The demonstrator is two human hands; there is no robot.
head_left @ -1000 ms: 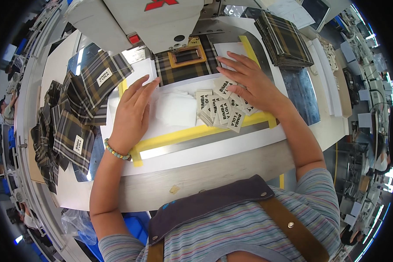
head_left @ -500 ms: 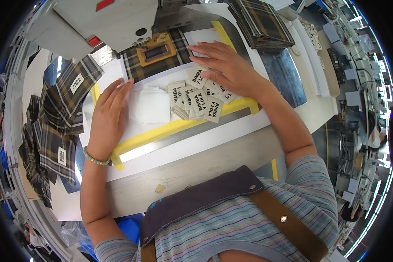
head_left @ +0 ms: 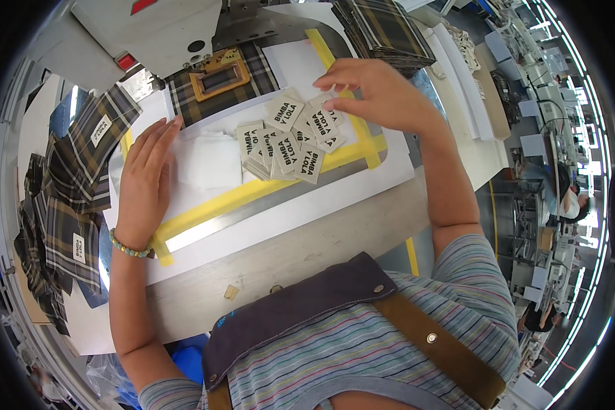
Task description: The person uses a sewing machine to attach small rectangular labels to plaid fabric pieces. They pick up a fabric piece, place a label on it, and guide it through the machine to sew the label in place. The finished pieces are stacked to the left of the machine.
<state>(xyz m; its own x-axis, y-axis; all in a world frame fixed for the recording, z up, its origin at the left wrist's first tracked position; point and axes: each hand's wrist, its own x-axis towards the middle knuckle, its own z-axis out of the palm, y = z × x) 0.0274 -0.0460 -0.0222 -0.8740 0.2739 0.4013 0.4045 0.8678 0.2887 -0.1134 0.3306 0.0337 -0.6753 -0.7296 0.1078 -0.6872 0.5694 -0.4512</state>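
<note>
Head view, woven labels: a loose heap of small cream rectangular labels (head_left: 288, 145) with dark lettering lay inside the yellow tape frame (head_left: 253, 193) on the white tabletop (head_left: 307, 212).
Right hand: my right hand (head_left: 383, 96) hovered over the heap's far edge, fingers (head_left: 336, 104) slightly apart and touching one label, not clamped.
Left hand: my left hand (head_left: 145, 184) lay flat, fingers together, beside a white fabric patch (head_left: 208, 160).
Behind: a plaid piece under an orange clamp frame (head_left: 219, 78) at the sewing machine (head_left: 150, 27).
Left side: plaid pieces (head_left: 75, 178) with sewn labels piled up.
Far right: a plaid stack (head_left: 383, 27).
</note>
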